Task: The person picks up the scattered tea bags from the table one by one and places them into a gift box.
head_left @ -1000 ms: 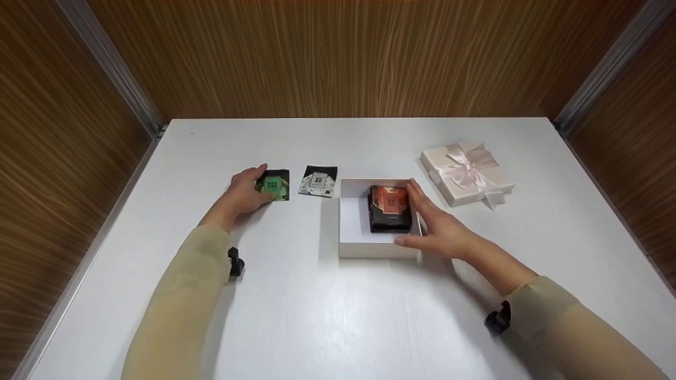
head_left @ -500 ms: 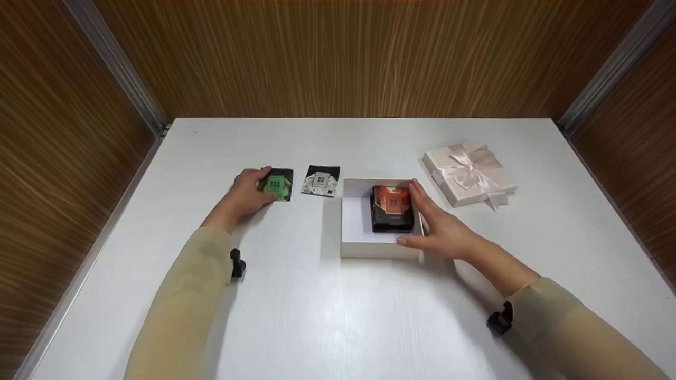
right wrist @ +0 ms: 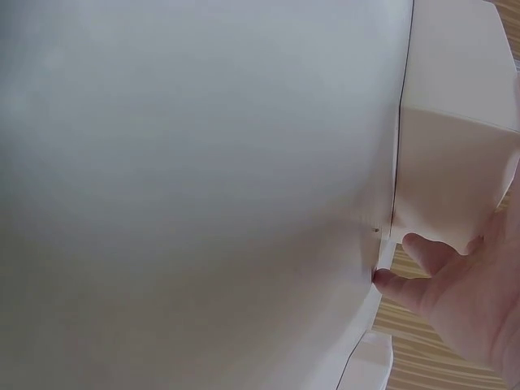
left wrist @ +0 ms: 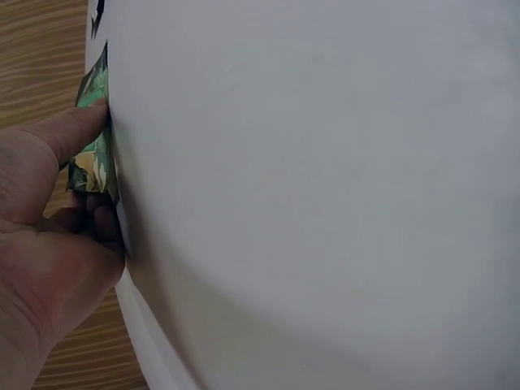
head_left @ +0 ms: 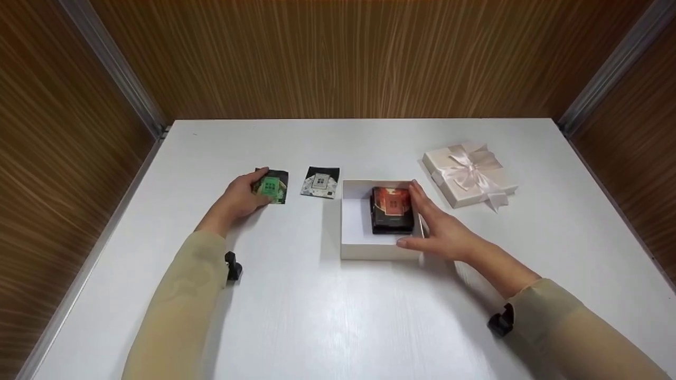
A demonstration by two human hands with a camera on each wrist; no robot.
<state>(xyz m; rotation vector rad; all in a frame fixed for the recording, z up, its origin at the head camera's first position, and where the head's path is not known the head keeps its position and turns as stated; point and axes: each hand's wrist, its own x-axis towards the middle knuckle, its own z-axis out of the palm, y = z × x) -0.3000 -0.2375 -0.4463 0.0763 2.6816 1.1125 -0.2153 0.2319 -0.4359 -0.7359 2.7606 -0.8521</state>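
My left hand [head_left: 237,199] pinches a flat green-and-black sachet [head_left: 271,186] by its left part, at the left of the head view. The left wrist view shows the thumb on top of the sachet [left wrist: 91,169] and the other fingers curled below it. At the centre right, my right hand [head_left: 449,235] holds the right side of an uncovered white box [head_left: 377,252], its thumb at the front wall and fingers along the right side. Inside the box, a stack of sachets with a red-and-black one [head_left: 393,203] on top stands against the right wall.
Between the left hand and the box lies a black-and-white sachet [head_left: 320,183]. A pale pink box lid [head_left: 449,174] with a satin bow [head_left: 471,168] lies behind and right of the box. Wood-patterned panels [head_left: 338,58] enclose the white table [head_left: 317,327] at the back and sides.
My left hand has shifted slightly left with the green sachet, widening its gap from the black-and-white one. The right hand and the box have stayed in place.
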